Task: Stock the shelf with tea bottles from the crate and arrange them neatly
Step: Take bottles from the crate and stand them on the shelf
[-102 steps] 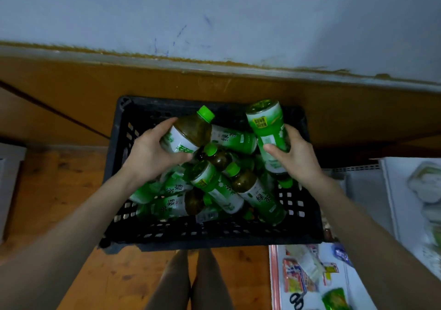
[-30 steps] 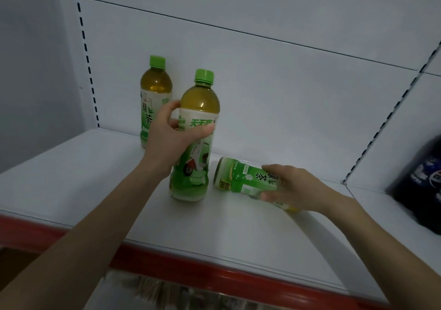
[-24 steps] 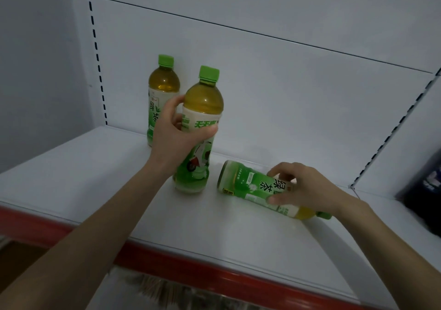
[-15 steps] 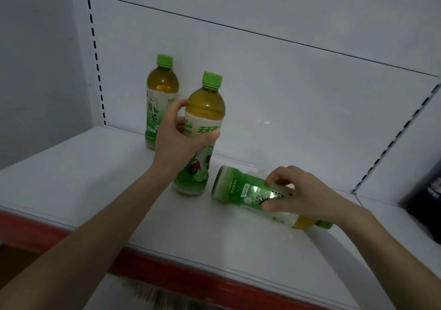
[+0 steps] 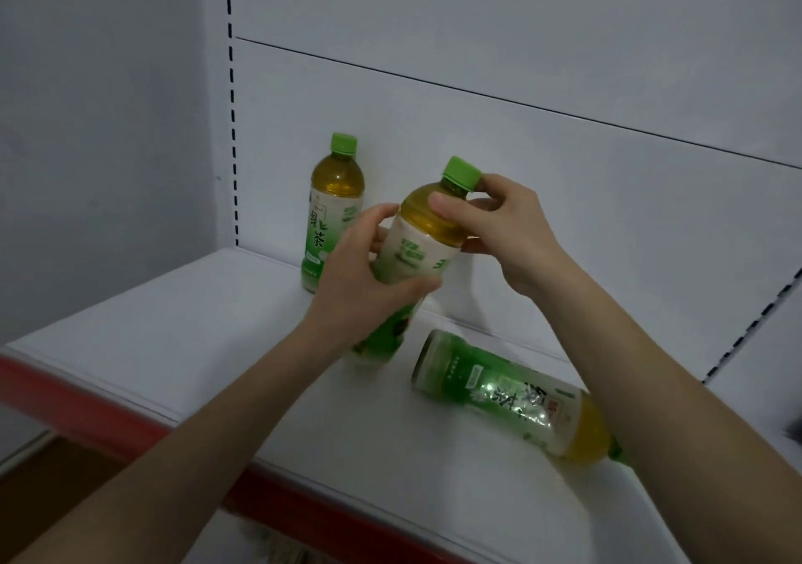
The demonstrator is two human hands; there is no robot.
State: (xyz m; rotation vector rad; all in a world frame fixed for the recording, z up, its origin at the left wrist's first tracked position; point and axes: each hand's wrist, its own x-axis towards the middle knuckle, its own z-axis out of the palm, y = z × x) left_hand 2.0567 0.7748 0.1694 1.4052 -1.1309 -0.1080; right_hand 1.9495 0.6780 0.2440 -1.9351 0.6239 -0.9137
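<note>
our left hand (image 5: 369, 285) grips the tilted bottle (image 5: 416, 255) around its label; our right hand (image 5: 499, 225) pinches its shoulder.

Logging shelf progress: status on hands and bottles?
Both hands on tilted bottle: left hand at label, right hand at neck. Back left: upright bottle. In the way: lying bottle, loose on shelf.

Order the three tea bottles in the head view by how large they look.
1. lying bottle and held bottle: about alike, not ranked.
2. standing bottle at the back: smallest, but farthest, so real size is unsure.
</note>
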